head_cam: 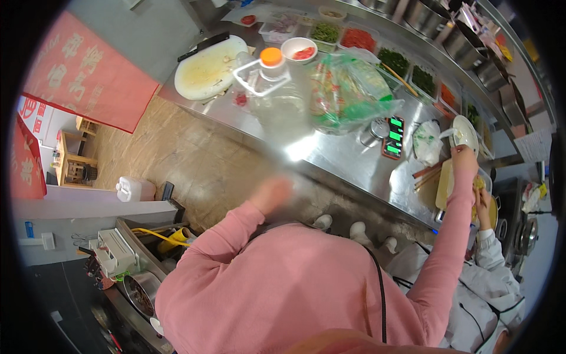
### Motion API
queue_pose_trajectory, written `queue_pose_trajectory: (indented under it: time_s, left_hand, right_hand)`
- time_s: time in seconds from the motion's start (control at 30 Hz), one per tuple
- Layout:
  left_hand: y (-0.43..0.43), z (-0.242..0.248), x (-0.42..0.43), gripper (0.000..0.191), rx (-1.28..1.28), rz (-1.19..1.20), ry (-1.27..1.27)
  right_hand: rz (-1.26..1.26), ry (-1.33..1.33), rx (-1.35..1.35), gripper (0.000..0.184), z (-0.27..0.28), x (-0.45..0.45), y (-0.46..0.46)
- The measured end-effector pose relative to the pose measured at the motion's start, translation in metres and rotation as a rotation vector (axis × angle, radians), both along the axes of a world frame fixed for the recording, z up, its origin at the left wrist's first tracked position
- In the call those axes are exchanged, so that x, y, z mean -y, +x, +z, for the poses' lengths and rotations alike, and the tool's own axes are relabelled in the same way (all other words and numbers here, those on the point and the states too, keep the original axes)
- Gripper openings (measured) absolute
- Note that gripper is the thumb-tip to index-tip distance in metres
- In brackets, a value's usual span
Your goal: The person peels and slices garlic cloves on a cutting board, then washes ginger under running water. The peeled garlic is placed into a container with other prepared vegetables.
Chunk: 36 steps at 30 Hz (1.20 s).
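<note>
My right hand reaches far right to the near rim of a white bowl; its fingers are bent, and whether they grip the rim or something small is hidden. My left hand is blurred in front of my chest, off the counter's edge, with its grip unclear. A clear plastic jug with an orange cap stands on the steel counter. Beside it lies a green-and-clear plastic bag of vegetables. A metal shaker, an orange-edged device with green displays and a small plastic bag lie nearer the bowl.
Containers of chopped greens and red pieces line the back. A cutting board holds a black-handled knife. A co-worker's hand is close below my right forearm. Steel pots stand on the shelf.
</note>
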<state>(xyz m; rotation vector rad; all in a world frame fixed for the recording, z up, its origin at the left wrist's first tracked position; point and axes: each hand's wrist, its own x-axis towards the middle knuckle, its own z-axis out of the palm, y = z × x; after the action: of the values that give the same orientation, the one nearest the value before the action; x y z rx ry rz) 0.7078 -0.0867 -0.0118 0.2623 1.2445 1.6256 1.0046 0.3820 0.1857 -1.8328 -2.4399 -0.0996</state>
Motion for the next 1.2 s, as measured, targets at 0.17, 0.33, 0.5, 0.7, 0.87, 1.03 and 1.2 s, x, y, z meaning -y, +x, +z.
queue_pose_trajectory:
  time_s: [0.17, 0.33, 0.5, 0.7, 0.87, 1.03, 1.2]
  left_hand:
    - [-0.145, 0.016, 0.041, 0.024, 0.208, 0.287, 0.094]
    - [-0.331, 0.034, 0.044, 0.020, -0.306, 0.487, -0.175]
    - [-0.469, 0.031, 0.022, 0.016, -0.918, 0.447, -0.336]
    - [-0.525, 0.038, -0.017, 0.034, -1.085, 0.158, -0.567]
    - [-0.541, 0.028, -0.020, 0.044, -1.511, 0.025, -0.551]
    - [-0.583, 0.018, -0.046, 0.047, -1.608, -0.108, -0.510]
    - [-0.626, 0.045, -0.097, 0.049, -1.869, -0.131, -0.235]
  right_hand:
    - [0.325, -0.323, -0.545, 0.021, 0.005, 0.160, -0.079]
    - [0.610, -1.083, -0.713, 0.021, -0.040, 0.313, -0.217]
    - [0.756, -1.276, -0.788, 0.028, -0.067, 0.399, -0.363]
    - [0.672, -1.116, -0.699, 0.030, -0.062, 0.418, -0.415]
    - [0.645, -1.162, -0.676, 0.031, -0.075, 0.416, -0.454]
    - [0.683, -1.258, -0.717, 0.030, -0.107, 0.407, -0.514]
    - [0.601, -1.417, -0.790, 0.030, -0.136, 0.373, -0.573]
